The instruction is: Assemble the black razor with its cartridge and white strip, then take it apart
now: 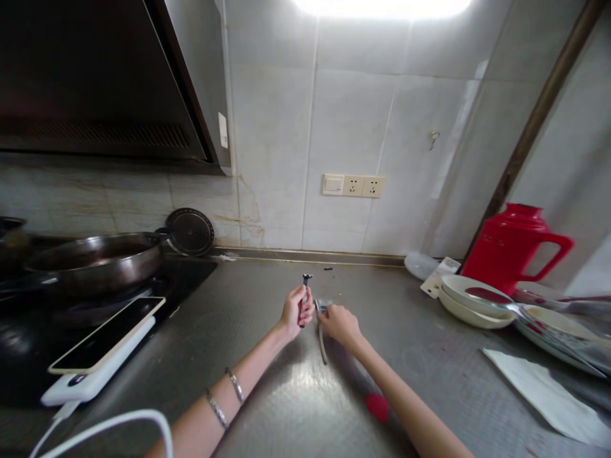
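Near the middle of the metal counter, my left hand (296, 312) is wrapped round a small dark-handled tool (304, 299) that looks like a razor, its head pointing up. Just to the right, my right hand (340, 323) is closed over the counter, touching a small clear item (323, 305) whose shape is mostly hidden by the fingers. A thin beige strip (322, 343) runs down from beside the right fingertips. Under my right forearm lies a blurred object with a red end (377, 407). A small black piece (328, 268) rests behind the hands.
A pan (105, 257) stands on the stove at left, with a phone (109, 334) on a white power bank (102, 369) and a white cable nearby. Stacked bowls (477, 305), a red thermos (510, 248) and a white napkin (548, 394) occupy the right side.
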`<state>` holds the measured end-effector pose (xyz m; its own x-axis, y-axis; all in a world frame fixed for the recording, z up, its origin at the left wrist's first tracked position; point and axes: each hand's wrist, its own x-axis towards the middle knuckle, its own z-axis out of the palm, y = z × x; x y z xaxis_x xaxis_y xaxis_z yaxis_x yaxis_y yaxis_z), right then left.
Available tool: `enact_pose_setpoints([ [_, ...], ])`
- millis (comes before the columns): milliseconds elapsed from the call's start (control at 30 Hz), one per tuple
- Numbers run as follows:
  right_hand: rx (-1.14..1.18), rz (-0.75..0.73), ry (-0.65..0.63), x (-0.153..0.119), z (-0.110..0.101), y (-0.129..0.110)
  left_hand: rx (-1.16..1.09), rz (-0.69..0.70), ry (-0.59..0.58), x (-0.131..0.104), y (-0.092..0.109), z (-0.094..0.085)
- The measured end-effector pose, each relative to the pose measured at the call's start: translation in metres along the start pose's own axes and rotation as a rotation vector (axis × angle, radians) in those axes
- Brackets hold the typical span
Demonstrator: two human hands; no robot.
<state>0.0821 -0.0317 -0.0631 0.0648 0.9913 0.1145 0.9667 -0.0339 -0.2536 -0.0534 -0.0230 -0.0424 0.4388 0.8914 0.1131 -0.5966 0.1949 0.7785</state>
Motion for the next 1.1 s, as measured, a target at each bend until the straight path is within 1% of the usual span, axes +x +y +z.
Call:
enact_pose_setpoints([
  [67,0.065,-0.021,0.045,0.012,-0.01,0.012,0.005,0.004,0.002,0.001,0.0,-0.001],
  [167,0.162,-0.095,0.103,0.035,-0.022,0.034,0.014,0.001,0.008,0.002,-0.001,-0.003],
  [200,0.188,-0.13,0.096,0.043,-0.024,0.04,0.016,-0.002,0.011,0.002,-0.001,-0.003],
  [267,0.221,-0.212,0.039,0.056,-0.023,0.052,0.021,-0.008,0.014,0.002,-0.002,-0.005],
  [333,0.226,-0.287,-0.038,0.064,-0.017,0.06,0.023,-0.008,0.019,0.003,-0.003,-0.005],
  [400,0.21,-0.35,-0.079,0.067,-0.009,0.065,0.02,-0.005,0.021,0.003,-0.003,-0.006],
  [500,0.194,-0.416,-0.066,0.067,0.001,0.068,0.011,-0.004,0.021,0.003,-0.003,-0.006],
  [633,0.185,-0.417,-0.058,0.066,0.006,0.067,0.008,0.0,0.026,0.003,-0.003,-0.005],
  [867,0.174,-0.408,-0.096,0.064,0.004,0.061,-0.002,0.005,0.031,0.004,-0.002,-0.006],
  [1100,0.088,-0.415,-0.066,0.059,0.0,0.058,0.002,0.0,0.029,0.004,-0.001,-0.007],
])
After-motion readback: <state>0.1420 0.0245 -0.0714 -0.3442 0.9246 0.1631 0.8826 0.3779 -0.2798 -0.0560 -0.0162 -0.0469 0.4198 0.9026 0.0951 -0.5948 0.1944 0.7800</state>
